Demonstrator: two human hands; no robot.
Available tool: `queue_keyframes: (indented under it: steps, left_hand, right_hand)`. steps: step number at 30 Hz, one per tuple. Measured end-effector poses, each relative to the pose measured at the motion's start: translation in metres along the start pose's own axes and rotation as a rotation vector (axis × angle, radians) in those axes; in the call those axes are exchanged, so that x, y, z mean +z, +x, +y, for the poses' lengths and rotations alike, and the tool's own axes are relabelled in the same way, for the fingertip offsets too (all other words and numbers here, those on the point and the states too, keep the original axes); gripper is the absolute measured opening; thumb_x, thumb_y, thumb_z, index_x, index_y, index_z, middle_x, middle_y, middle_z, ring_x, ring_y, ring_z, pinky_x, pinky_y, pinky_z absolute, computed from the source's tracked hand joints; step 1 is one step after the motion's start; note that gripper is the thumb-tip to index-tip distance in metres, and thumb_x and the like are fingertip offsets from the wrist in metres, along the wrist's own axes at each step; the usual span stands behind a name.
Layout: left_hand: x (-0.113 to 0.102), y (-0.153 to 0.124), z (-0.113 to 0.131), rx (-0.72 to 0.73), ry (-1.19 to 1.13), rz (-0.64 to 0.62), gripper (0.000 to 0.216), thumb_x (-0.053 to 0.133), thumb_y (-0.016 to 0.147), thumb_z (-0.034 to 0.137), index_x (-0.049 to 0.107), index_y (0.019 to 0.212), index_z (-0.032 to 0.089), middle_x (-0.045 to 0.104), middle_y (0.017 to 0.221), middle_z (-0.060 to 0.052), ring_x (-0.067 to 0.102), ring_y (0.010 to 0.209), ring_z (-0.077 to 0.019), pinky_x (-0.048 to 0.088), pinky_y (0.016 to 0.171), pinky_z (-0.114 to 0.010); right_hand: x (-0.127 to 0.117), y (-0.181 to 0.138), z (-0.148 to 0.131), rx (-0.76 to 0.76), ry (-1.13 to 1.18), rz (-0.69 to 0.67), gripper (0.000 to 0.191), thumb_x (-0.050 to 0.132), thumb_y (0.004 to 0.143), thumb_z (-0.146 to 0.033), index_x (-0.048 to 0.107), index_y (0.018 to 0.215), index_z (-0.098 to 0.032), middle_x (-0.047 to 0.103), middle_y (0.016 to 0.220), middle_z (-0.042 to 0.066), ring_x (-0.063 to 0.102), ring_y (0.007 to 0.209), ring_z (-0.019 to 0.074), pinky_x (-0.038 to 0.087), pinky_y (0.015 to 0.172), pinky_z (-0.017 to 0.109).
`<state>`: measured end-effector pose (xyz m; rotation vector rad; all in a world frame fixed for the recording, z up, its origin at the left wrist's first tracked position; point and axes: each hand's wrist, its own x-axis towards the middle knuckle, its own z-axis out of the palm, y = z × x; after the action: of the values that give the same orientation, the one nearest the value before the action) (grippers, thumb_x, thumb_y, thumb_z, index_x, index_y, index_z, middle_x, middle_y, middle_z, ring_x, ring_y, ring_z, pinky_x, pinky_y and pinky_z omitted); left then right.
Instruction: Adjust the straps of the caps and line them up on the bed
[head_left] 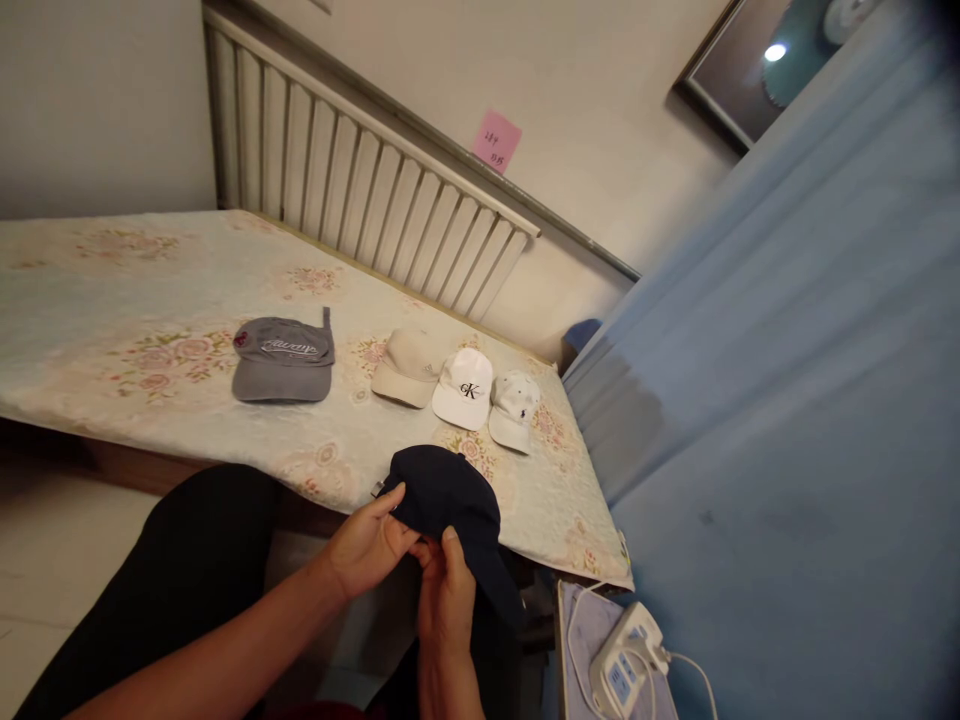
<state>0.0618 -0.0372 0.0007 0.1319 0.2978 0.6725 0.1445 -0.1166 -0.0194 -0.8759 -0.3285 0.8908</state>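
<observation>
Both hands hold a dark navy baseball cap (450,490) over the near edge of the bed. My left hand (371,545) grips the cap's back edge, close to a small metal strap buckle. With the thumb on the outside, my right hand (448,590) pinches the lower rim near the brim; its other fingers are partly hidden. Beyond the cap, a beige cap (409,368), a white cap with black letters (463,390) and a white cap with a small dark logo (514,410) sit in a row. Farther left lies a grey cap (283,358), its strap sticking up.
The caps rest on a floral bedspread (187,270). A white radiator (360,170) runs behind the bed. On the right hangs a blue curtain (750,430), above a small stand with a white power strip (626,660) and cords. A pink note (496,140) is on the wall.
</observation>
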Motion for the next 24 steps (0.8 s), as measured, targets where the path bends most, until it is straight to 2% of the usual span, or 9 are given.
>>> queue_keyframes:
  steps: [18,24]
  left_hand:
    - [-0.0028,0.0010,0.0010,-0.001,0.043,-0.011,0.034,0.050,0.093,0.020,0.057,0.125,0.009,0.072,0.108,-0.014,0.068,0.101,-0.0247,0.052,0.092,-0.039]
    - [-0.0014,0.0003,0.0003,0.021,0.052,-0.021,0.035,0.049,0.094,0.019,0.055,0.127,0.012,0.071,0.112,-0.012,0.067,0.104,-0.0237,0.051,0.094,-0.038]
  right_hand:
    - [0.0024,0.0000,0.0001,-0.009,-0.052,0.002,0.029,0.064,0.080,-0.033,0.069,0.100,-0.012,0.073,0.097,0.010,0.068,0.083,0.0202,0.056,0.068,0.032]
    - [0.0020,-0.0004,-0.0003,-0.013,-0.049,-0.003,0.029,0.063,0.081,-0.032,0.069,0.101,-0.011,0.074,0.097,0.011,0.068,0.082,0.0206,0.056,0.069,0.033]
